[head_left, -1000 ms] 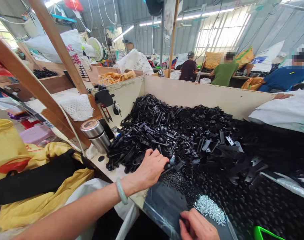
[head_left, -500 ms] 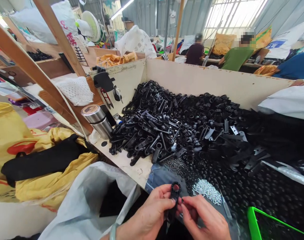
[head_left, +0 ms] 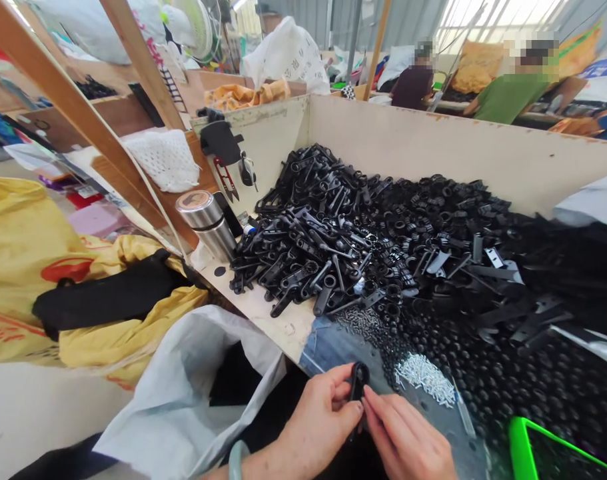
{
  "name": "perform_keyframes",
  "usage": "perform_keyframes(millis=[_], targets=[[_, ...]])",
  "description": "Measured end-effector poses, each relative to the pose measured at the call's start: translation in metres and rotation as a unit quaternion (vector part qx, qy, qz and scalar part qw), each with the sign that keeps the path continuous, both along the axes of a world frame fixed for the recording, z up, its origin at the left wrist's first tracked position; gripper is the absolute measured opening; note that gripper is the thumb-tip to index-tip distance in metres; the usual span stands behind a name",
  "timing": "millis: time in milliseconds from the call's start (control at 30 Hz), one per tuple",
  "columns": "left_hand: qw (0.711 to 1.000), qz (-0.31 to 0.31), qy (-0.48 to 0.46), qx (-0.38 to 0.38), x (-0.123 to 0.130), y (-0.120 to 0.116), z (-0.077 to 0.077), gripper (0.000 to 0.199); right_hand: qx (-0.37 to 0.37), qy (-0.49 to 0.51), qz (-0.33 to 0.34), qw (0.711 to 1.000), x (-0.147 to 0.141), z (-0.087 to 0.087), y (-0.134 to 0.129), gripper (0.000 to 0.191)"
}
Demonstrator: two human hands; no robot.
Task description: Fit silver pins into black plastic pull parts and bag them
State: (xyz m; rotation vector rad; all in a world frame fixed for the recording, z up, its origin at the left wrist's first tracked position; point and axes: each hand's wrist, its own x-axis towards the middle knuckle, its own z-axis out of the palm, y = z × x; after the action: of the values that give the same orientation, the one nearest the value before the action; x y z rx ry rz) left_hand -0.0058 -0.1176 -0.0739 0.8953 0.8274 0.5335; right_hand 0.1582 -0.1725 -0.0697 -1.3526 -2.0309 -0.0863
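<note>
My left hand [head_left: 323, 419] is closed around a long black plastic part with a ringed end [head_left: 360, 375], held upright with its ring at the top. My right hand [head_left: 407, 433] pinches at the right side of this part, fingertips touching it. Anything small between those fingertips is hidden. Just beyond the hands lies a heap of silver screws [head_left: 426, 380] on a dark mat [head_left: 328, 347]. A thin pointed tool [head_left: 464, 408] rests to the right of the screws. Small grey metal pieces [head_left: 362, 323] are strewn behind the mat.
A large pile of black plastic parts [head_left: 303, 257] fills the bin, with small round black pieces [head_left: 498, 383] at right. A green-rimmed tray [head_left: 520, 443] sits front right. A steel flask [head_left: 210, 230] stands on the left. An open white sack [head_left: 153, 393] is below. Several people work behind.
The view has shifted, so the bench appears moved right and up. My right fingertips, earlier holding a small dark piece beside the part, now press against it. The part's ring has turned more edge-on.
</note>
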Motion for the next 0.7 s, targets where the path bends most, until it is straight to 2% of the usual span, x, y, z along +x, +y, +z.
perform_keyframes(millis=[167,367,500,700], targets=[[1.000,-0.012,0.018,0.015,-0.001,-0.002,-0.003,0.038,-0.035,0.010,-0.001,0.999,0.002,-0.014,-0.008,0.024],[1.000,-0.006,0.010,-0.023,-0.001,-0.003,-0.005,0.036,-0.073,0.030,-0.012,0.997,0.002,-0.027,-0.012,0.021],[0.998,-0.001,-0.001,-0.055,0.001,-0.002,-0.002,0.036,-0.078,0.032,-0.015,0.996,0.004,-0.030,-0.014,0.019],[0.999,0.001,-0.007,-0.052,0.001,-0.003,-0.004,0.036,-0.056,0.020,-0.013,0.998,0.005,-0.030,-0.016,0.021]])
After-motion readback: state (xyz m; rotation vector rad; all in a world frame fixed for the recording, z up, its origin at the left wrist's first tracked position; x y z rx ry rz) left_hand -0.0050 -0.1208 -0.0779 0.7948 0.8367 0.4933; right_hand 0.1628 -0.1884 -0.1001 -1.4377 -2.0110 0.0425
